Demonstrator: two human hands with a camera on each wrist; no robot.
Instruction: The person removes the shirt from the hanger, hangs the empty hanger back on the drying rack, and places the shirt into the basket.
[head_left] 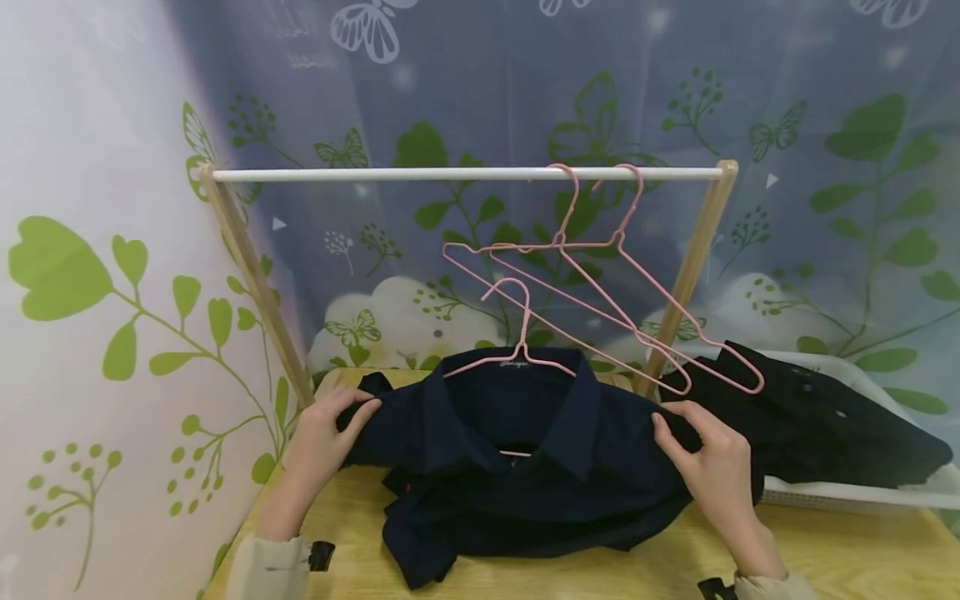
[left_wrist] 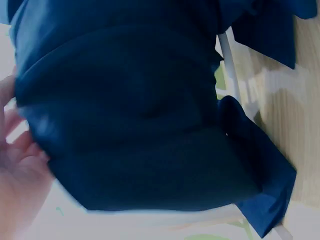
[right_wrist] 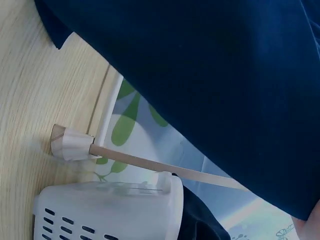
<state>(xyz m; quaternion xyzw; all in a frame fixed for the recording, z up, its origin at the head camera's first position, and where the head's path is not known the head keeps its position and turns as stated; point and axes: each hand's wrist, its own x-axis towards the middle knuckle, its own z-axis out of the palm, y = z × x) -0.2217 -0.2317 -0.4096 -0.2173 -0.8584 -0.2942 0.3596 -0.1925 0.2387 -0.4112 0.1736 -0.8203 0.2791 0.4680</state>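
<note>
Straightening the shirt (head_left: pixel 525 512), seemingly: left hand (head_left: pixel 328 429) pinches at nine o'clock, right hand (head_left: pixel 716 462) at three; next likely needs lifting twelve-ward.

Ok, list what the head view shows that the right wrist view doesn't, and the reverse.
Only head: three pink hangers, the rack's top bar, the left hand.
Only right wrist: a low white bar.
Both: the dark shirt, the right hand (a mere sliver in the wrist view), the white basket, a wooden leg, the tabletop, the printed backdrop.
</note>
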